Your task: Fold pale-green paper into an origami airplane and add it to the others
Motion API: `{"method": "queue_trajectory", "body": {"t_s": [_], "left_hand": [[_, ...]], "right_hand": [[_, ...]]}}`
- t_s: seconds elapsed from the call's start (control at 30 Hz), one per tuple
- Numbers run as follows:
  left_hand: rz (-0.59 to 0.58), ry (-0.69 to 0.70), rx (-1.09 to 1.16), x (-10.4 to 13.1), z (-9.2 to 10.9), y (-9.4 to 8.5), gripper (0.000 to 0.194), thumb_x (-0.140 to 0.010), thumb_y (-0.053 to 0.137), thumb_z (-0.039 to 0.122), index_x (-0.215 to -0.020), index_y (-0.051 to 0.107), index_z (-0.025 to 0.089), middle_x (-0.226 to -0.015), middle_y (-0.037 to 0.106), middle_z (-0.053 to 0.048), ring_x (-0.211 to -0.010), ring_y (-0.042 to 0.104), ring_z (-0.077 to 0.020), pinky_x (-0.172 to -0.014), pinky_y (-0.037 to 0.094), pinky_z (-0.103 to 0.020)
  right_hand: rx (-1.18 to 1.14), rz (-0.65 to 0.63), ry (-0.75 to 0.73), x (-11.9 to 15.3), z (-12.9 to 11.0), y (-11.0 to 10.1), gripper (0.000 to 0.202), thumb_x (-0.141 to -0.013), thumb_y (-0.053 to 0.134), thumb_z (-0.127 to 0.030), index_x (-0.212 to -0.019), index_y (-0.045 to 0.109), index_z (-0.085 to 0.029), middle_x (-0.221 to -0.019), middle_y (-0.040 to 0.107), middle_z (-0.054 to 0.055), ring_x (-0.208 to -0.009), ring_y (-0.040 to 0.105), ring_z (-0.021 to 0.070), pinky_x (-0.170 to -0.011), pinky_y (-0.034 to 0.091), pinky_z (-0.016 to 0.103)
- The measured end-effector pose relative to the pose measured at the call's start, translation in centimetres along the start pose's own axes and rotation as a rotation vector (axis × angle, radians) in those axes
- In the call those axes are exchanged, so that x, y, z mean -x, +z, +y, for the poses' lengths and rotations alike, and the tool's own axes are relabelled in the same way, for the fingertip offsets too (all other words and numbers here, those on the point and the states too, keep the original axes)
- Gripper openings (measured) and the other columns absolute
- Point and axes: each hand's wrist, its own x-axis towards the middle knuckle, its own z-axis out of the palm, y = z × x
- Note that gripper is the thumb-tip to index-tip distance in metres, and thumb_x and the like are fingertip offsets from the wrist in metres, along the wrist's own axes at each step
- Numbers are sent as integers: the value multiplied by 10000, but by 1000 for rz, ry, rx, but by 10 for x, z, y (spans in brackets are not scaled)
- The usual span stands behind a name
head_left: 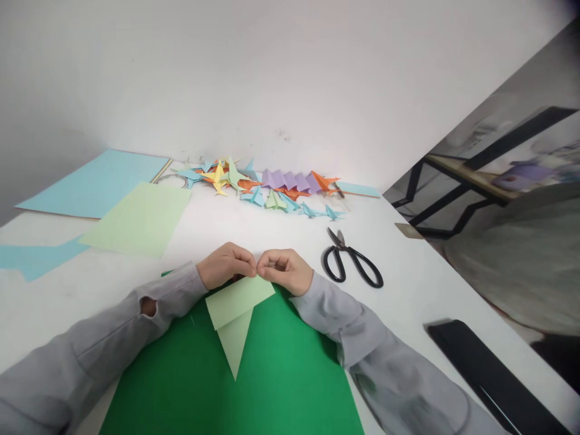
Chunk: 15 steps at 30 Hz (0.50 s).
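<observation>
A pale green folded paper (240, 302) hangs over the green mat, its long point toward me and a flat band across its upper part. My left hand (229, 266) pinches at its far edge, thumb and fingers pressed together. Fingertips of my right hand (286, 270) meet the left ones and also pinch the paper's far edge. The exact bit of paper between the fingertips is hidden. Beneath both hands lies the green mat (235, 405).
Black-handled scissors (348, 260) lie right of my hands. Folded paper figures (222, 175) and a purple pleated paper (290, 181) line the wall. Left are a light green sheet (140, 220) and blue sheets (95, 181). A black flat object (493, 374) sits near the right edge.
</observation>
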Motion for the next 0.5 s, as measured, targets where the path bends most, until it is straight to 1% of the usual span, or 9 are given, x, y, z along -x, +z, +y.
{"method": "queue_trajectory", "body": {"t_s": [0.1,0.23,0.4,0.5], "left_hand": [[2,17,-22,0,0,0,102,-533,565,214,-461,561,141,-377,388,55,-426,325,-77,-442,242,-228],[12,3,-11,1,2,-2,129,-532,545,214,-430,511,143,-373,371,56,-420,311,-71,-438,227,-226],[-11,9,11,2,3,-3,130,-532,551,206,-433,498,142,-375,369,57,-413,295,-66,-433,202,-228],[-21,8,43,2,2,-4,124,-529,556,201,-439,497,139,-375,363,58,-407,286,-61,-432,189,-229]], "right_hand": [[-14,33,-20,-2,4,-4,168,-560,652,-267,-550,564,-125,-404,428,-72,-382,296,31,-406,180,208],[-96,143,-61,-6,14,-12,161,-520,688,-247,-514,579,-128,-371,436,-69,-365,295,30,-404,178,202],[-181,204,-18,-8,18,-16,174,-474,729,-248,-496,596,-137,-364,488,-45,-336,334,46,-379,190,205],[-237,240,2,-7,16,-15,199,-443,749,-251,-466,580,-148,-343,462,-54,-317,317,46,-366,202,210]]}}
